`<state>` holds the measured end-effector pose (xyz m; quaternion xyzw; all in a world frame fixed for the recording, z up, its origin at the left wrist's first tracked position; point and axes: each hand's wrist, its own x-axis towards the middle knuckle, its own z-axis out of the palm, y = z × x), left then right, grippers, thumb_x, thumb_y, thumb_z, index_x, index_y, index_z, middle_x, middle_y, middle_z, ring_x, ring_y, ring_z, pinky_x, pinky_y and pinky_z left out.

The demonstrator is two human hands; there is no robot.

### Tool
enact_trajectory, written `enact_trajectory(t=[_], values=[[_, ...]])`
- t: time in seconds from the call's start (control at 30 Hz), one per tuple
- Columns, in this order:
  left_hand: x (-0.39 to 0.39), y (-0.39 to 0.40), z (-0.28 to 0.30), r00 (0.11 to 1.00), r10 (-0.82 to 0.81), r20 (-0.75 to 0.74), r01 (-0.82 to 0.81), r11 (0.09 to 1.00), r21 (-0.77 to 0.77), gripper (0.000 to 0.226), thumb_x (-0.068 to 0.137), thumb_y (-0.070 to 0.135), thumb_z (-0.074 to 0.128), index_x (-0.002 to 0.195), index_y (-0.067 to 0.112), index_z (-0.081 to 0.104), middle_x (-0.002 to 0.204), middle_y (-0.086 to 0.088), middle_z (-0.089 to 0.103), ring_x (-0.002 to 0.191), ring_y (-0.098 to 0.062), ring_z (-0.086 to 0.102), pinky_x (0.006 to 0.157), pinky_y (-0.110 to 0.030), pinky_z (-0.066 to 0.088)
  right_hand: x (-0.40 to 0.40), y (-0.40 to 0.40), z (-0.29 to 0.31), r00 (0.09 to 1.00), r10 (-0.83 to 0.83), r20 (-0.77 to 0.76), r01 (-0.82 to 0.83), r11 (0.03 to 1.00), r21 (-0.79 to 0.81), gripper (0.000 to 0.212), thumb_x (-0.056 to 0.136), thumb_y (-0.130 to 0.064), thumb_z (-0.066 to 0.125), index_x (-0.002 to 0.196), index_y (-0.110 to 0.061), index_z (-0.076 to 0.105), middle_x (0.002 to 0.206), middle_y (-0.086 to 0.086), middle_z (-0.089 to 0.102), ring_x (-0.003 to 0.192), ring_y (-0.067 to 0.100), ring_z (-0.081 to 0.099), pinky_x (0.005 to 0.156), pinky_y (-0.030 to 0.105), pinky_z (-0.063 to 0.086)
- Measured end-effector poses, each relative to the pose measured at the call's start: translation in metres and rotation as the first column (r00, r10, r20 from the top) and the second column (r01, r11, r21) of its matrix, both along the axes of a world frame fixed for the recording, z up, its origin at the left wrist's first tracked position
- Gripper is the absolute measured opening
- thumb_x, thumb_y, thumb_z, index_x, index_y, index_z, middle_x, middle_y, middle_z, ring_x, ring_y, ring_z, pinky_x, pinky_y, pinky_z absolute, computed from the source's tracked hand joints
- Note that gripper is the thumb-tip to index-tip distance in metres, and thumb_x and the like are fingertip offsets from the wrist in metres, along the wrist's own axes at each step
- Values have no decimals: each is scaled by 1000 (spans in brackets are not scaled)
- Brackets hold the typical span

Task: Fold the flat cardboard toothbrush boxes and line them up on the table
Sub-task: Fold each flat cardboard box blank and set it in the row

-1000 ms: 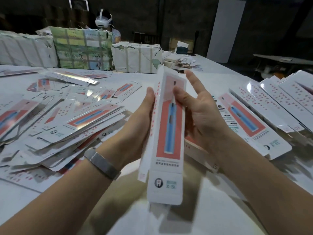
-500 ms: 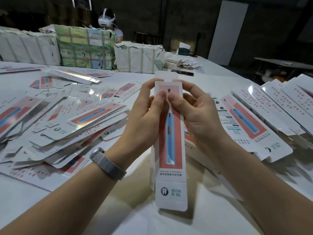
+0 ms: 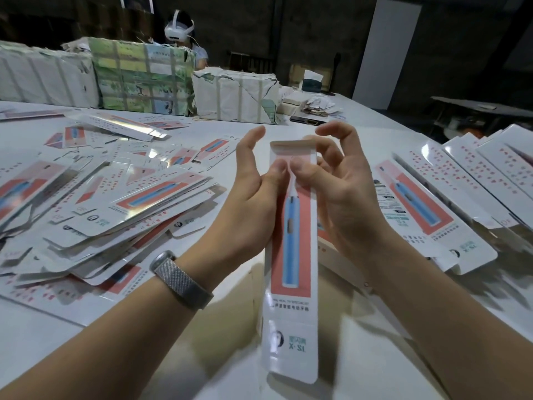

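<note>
Toothbrush box [image 3: 291, 255], long and narrow, printed with a blue toothbrush on a coral panel, held upright between both hands above the white worktop [image 3: 144, 336]. Left hand [image 3: 253, 197]: thumb pressed on the upper front face of the box, fingers extended and spread behind its left edge; a mesh-strap wristband [image 3: 180, 280] on the wrist. Right hand [image 3: 337, 194]: thumb pinching the front face beside the left thumb, remaining fingers curled behind the top of the box, index finger raised and bent above it. Top flap [image 3: 291, 145] of the box stands open just above the two thumbs; the bottom end hangs below both wrists. Left of the left hand: a loose heap of flat boxes [image 3: 121, 209]. Right of the right hand: overlapping boxes in a row [image 3: 461, 192]. Beyond the hands: wrapped bundles [image 3: 236, 96] at the worktop's far side, and a second person wearing a white headset [image 3: 178, 27] behind them.
</note>
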<state>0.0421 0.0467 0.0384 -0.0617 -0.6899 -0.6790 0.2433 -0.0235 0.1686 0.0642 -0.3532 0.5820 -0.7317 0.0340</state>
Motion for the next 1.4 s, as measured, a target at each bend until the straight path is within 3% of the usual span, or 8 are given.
enact_trajectory(t=[0.13,0.3,0.4,0.57,0.8,0.97,1.23,1.4], values=[[0,2,-2,999,28,22,-26,992,-120,38,106,36,37,139,44,20,76,6,72,70,-15,72,70,-34,60,-4,0,5,993,-5,121,4,1000,9,6,92,-22,64,89,-21,59,82,-2,60,82,23,62,80,39,53],[0,6,-3,994,105,-5,-102,950,-294,42,97,45,36,138,40,32,84,-2,72,74,-22,71,77,-53,56,-8,5,12,989,-60,139,43,992,118,10,95,-15,60,86,-18,64,72,-5,64,71,15,65,65,22,55],[1,4,-4,993,114,-15,-112,940,-321,41,100,44,36,140,38,34,84,3,73,73,-16,71,75,-43,58,-6,6,14,992,-83,97,67,984,166,15,93,-11,62,81,-15,71,68,-4,67,65,13,66,63,21,56],[1,3,-3,997,72,-31,-78,943,-324,36,107,32,36,142,36,31,87,20,69,71,-11,70,70,-30,58,-2,5,13,984,-160,77,152,983,102,15,90,-3,65,77,-9,70,64,-1,65,64,19,62,61,25,54],[4,3,2,999,20,-36,-31,944,-327,45,100,39,37,145,38,30,92,5,66,75,-16,70,78,-45,58,-6,5,14,985,-157,77,150,985,88,19,93,-5,62,75,-10,67,62,-3,64,65,17,66,60,24,57],[3,0,1,999,-36,-33,26,965,-263,38,99,36,38,137,34,34,83,-4,68,70,-18,69,69,-36,58,-14,12,18,995,-43,93,28,988,152,22,94,-6,58,75,-11,68,65,-3,66,65,13,67,56,20,54],[3,-3,4,998,-56,-29,54,995,-86,15,108,24,37,120,34,41,73,5,69,64,-13,68,58,-24,55,-16,11,14,994,54,98,-69,985,157,30,82,-42,58,80,-20,78,81,7,74,81,24,71,74,36,61],[5,-4,5,999,-48,9,49,996,-71,13,108,27,38,115,37,41,72,4,70,64,-15,69,58,-25,56,-14,6,11,992,12,123,-33,985,170,43,101,-41,47,80,-24,80,93,9,76,92,26,72,81,40,60]])
